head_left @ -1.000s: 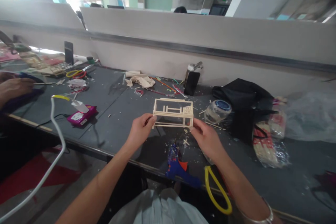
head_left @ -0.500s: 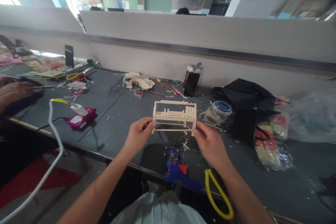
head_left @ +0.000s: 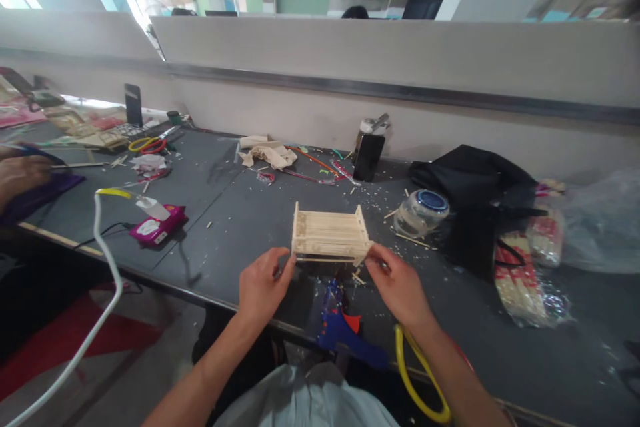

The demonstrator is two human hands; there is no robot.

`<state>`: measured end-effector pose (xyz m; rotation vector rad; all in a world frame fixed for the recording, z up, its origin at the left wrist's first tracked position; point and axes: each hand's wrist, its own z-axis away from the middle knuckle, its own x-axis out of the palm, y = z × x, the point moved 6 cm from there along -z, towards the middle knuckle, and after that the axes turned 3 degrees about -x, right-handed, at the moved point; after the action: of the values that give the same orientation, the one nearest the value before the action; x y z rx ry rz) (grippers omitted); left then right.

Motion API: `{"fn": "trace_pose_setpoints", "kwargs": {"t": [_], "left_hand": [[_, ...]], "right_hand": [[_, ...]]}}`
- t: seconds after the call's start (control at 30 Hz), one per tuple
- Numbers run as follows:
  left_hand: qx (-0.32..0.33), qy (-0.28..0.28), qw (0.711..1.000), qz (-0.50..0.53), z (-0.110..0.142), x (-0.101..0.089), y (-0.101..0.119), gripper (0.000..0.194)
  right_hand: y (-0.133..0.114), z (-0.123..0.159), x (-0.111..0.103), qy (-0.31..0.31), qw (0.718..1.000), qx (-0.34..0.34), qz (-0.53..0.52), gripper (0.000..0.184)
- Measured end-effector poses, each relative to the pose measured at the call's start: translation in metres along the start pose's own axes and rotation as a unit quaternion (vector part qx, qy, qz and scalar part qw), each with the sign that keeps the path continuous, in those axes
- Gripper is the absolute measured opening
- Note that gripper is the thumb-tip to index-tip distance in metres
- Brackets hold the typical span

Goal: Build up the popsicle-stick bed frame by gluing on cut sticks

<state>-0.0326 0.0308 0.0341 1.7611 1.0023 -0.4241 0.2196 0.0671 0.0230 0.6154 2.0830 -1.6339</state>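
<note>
A small frame model built of thin wooden sticks [head_left: 330, 233] is between my hands, its slatted flat side facing me. My left hand [head_left: 265, 280] pinches its lower left corner between thumb and fingers. At its lower right corner, my right hand [head_left: 397, 280] grips with thumb and fingertips. Just below the model lies a blue glue gun [head_left: 345, 337] with a red-orange trigger, at the table's front edge. A few cut stick bits [head_left: 358, 277] lie beside my right fingertips.
A clear jar with a blue lid [head_left: 421, 213], a black bag [head_left: 470, 180] and bagged sticks [head_left: 523, 280] are on the right. Behind stands a phone [head_left: 369, 157]. Left are a purple power socket [head_left: 157, 225], scissors [head_left: 149, 145] and another person's hand [head_left: 23, 177].
The stick model has been tipped and lowered toward the table, so its slatted side shows instead of its open inside. Both hands moved down with it, still holding its ends.
</note>
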Motion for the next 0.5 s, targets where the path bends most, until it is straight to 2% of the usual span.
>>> {"fn": "trace_pose_setpoints", "kwargs": {"t": [0.1,0.2,0.27,0.37,0.5], "left_hand": [[0.07,0.021,0.996,0.051,0.009,-0.007,0.019,0.017],[0.078,0.001,0.993,0.086,0.008,0.0,0.029,0.026],[0.053,-0.021,0.994,0.092,0.005,0.01,0.029,0.031],[0.014,-0.055,0.993,0.105,0.0,0.022,0.023,0.033],[0.001,-0.075,0.989,0.13,0.0,0.027,0.017,0.034]], "right_hand": [[-0.009,0.011,-0.014,0.052,0.997,0.013,0.046,0.037],[-0.034,0.026,-0.021,0.091,0.992,-0.024,0.089,0.028],[-0.056,0.034,-0.013,0.06,0.991,-0.078,0.089,0.024],[-0.08,0.041,0.008,-0.019,0.982,-0.156,0.102,0.028],[-0.087,0.039,0.029,-0.068,0.964,-0.189,0.176,0.039]]}}
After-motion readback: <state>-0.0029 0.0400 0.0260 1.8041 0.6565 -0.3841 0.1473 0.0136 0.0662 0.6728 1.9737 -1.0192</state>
